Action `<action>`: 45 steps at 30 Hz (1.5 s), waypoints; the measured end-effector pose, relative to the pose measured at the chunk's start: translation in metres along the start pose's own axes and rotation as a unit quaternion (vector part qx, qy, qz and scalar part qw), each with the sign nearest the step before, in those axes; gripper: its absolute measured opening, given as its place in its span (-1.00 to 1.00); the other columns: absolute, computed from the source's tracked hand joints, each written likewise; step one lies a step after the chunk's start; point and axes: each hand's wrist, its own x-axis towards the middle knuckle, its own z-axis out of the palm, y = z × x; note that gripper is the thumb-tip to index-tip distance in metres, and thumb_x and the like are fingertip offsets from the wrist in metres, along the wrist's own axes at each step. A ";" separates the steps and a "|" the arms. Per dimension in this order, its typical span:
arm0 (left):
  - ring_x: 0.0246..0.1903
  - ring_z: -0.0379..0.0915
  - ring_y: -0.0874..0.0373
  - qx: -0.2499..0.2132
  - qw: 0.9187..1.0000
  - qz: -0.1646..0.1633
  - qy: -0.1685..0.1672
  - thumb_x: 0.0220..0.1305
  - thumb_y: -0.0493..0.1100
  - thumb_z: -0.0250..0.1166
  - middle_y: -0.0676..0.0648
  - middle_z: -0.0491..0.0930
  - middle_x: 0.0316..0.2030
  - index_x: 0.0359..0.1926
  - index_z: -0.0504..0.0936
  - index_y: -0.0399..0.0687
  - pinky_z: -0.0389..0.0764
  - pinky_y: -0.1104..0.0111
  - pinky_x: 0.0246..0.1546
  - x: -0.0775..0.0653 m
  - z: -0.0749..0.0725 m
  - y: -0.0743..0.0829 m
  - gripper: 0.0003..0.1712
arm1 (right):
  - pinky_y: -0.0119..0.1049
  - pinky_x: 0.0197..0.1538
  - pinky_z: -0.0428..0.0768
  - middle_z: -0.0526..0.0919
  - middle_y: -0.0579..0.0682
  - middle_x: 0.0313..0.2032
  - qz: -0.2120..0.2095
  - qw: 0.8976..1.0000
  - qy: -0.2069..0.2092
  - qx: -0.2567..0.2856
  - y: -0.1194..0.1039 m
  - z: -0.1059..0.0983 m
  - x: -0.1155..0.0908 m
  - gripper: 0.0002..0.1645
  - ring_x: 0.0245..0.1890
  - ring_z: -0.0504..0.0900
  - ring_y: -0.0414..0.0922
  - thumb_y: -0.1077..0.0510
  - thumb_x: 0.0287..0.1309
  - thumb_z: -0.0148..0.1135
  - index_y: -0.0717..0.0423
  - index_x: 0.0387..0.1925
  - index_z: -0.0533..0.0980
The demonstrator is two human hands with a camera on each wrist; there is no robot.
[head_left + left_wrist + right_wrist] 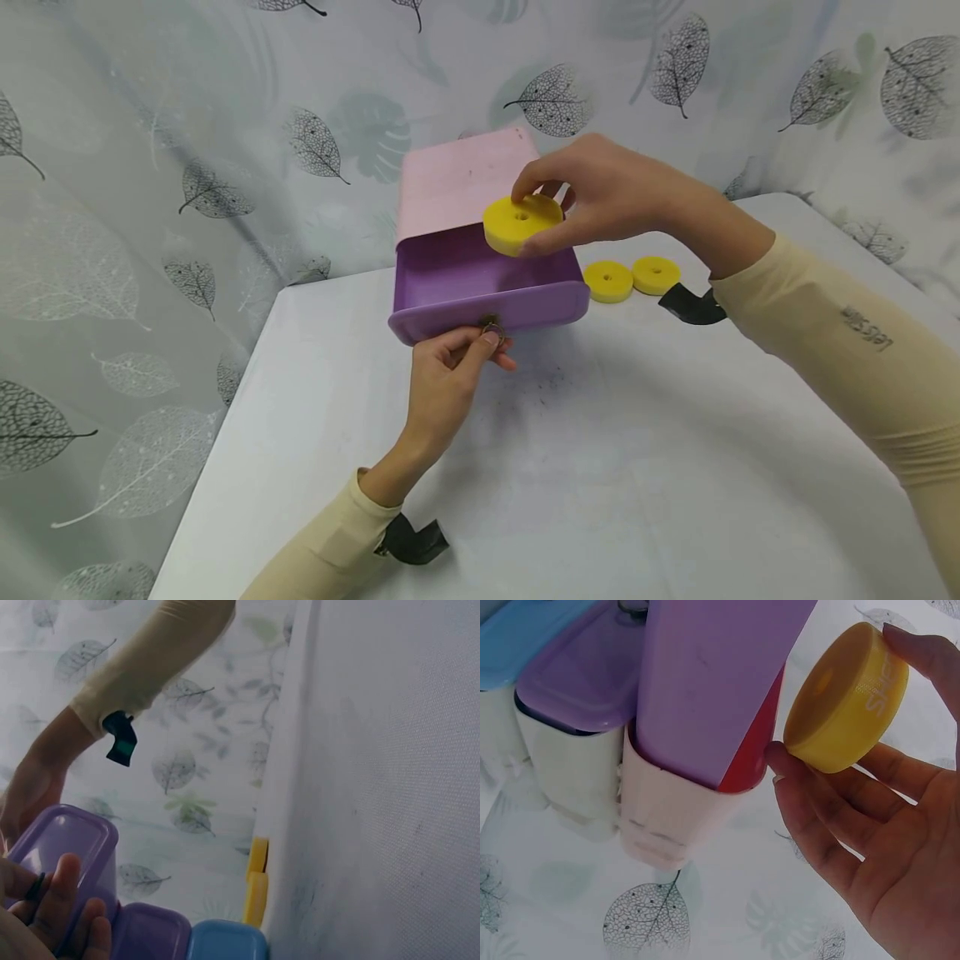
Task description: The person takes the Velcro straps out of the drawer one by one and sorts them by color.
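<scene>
My right hand [600,187] grips a thick yellow disc [510,229] with a small hole in its middle, thumb on one side and fingers on the other. The disc hangs over the pulled-out purple drawer [431,283]. Lettering shows on the yellow rim in the right wrist view, partly hidden by a finger. Below the drawer front, my left hand [442,383] pinches the metal ring pull [493,333] between thumb and fingers. The drawer's pink case [465,175] stands behind it.
Two more yellow discs [608,282] lie side by side on the white table [600,467], right of the drawer. Beneath the open drawer are a second purple drawer [585,675] and a blue drawer [229,945]. A leaf-patterned curtain [225,125] surrounds the table's back and left.
</scene>
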 end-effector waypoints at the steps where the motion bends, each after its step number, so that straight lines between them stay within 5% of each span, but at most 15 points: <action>1: -0.15 0.74 -0.08 0.001 1.000 0.000 0.000 0.48 -0.24 0.24 -0.20 0.73 -0.49 -0.24 0.76 -0.34 0.55 0.11 0.16 0.000 0.000 0.000 -0.75 | -0.10 -0.04 0.68 0.73 -0.04 -0.05 0.003 1.000 0.000 0.001 0.000 -0.001 -0.001 -0.43 -0.08 0.64 -0.04 -0.10 0.11 0.56 0.13 0.06 0.66; 26: -0.17 0.74 -0.11 -0.002 1.000 0.012 -0.002 0.48 -0.23 0.25 -0.19 0.73 -0.49 -0.24 0.75 -0.35 0.56 0.10 0.16 0.001 0.002 -0.001 -0.75 | -0.11 0.00 0.68 0.72 -0.09 -0.04 0.045 0.998 0.041 -0.015 0.019 -0.019 -0.033 -0.43 -0.04 0.65 -0.07 -0.06 0.08 0.62 0.08 0.07 0.66; 32: -0.16 0.73 -0.11 0.002 1.000 0.013 -0.001 0.48 -0.22 0.25 -0.20 0.72 -0.50 -0.23 0.75 -0.38 0.57 0.10 0.15 0.000 0.002 -0.001 -0.73 | -0.43 -0.06 0.62 0.73 -0.06 -0.04 0.070 0.996 0.046 -0.020 0.027 -0.022 -0.042 -0.41 -0.03 0.65 -0.05 -0.08 0.08 0.61 0.10 0.08 0.66; 38: -0.17 0.73 -0.11 -0.001 1.000 0.009 0.002 0.47 -0.23 0.25 -0.20 0.72 -0.50 -0.25 0.75 -0.36 0.56 0.10 0.16 -0.001 0.002 -0.001 -0.75 | -0.40 -0.05 0.64 0.73 -0.04 -0.04 0.089 0.995 0.044 -0.019 0.037 -0.021 -0.050 -0.40 -0.02 0.65 -0.04 -0.09 0.09 0.60 0.11 0.09 0.66; 45: -0.16 0.73 -0.11 0.000 1.000 0.009 0.003 0.47 -0.26 0.23 -0.20 0.72 -0.51 -0.27 0.75 -0.35 0.55 0.09 0.17 -0.001 0.002 -0.003 -0.76 | -0.58 -0.12 0.55 0.72 -0.03 -0.04 0.108 0.993 0.045 -0.032 0.049 -0.021 -0.058 -0.39 -0.02 0.63 -0.03 -0.10 0.09 0.60 0.11 0.09 0.66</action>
